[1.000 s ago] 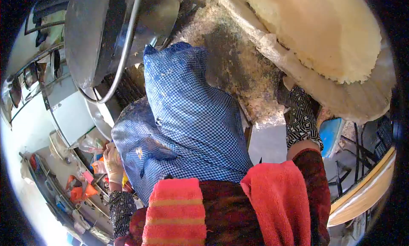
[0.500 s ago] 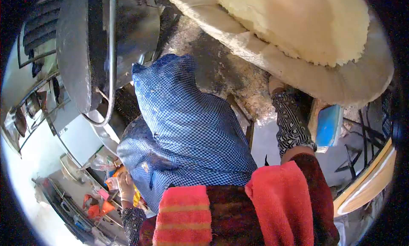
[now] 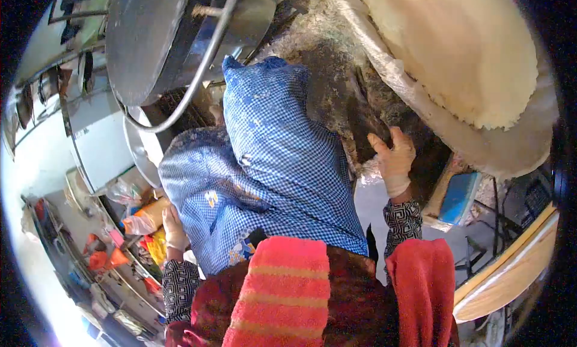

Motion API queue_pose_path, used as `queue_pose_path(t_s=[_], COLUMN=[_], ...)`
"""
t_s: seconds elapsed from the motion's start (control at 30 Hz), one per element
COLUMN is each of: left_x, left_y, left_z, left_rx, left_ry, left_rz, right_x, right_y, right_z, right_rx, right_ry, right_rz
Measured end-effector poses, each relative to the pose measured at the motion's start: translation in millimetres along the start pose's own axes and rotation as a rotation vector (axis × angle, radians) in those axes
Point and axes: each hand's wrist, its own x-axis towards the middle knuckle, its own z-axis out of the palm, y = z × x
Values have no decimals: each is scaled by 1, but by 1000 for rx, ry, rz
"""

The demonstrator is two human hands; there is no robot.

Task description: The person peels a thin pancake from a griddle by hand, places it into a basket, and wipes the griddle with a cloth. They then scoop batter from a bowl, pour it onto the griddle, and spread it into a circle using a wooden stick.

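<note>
Checked cloth point(image 3: 282, 142) beside left hand point(image 3: 175, 229)

cloth point(image 3: 282, 148) between the hands point(image 3: 396, 162)

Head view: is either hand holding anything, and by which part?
Cannot be told: left hand beside the checked cloth, right hand near a dark surface; neither shows a clear grip.
</note>
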Motion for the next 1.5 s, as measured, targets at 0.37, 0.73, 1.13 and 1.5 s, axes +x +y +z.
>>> queue_pose_path(t_s=[0.37,0.73,1.13,1.5], left_x=[47,70,61,87], left_y=[31,53,58,-22], left_z=[42,-1,-4,-66], left_rx=[-1176,-922,-1164,-1036], left_ry=[433,548,693,789], left_rz=[-643,-586,-689,-647], right_x=[75,105,245,179], right_y=[-135,-320,-472,-492], right_z=[-72,-165,-64,165], right_rx=[768,470,527,-704], right_ry=[214,95,-351,-36], right_rz=[-298,-736,-934,-944])
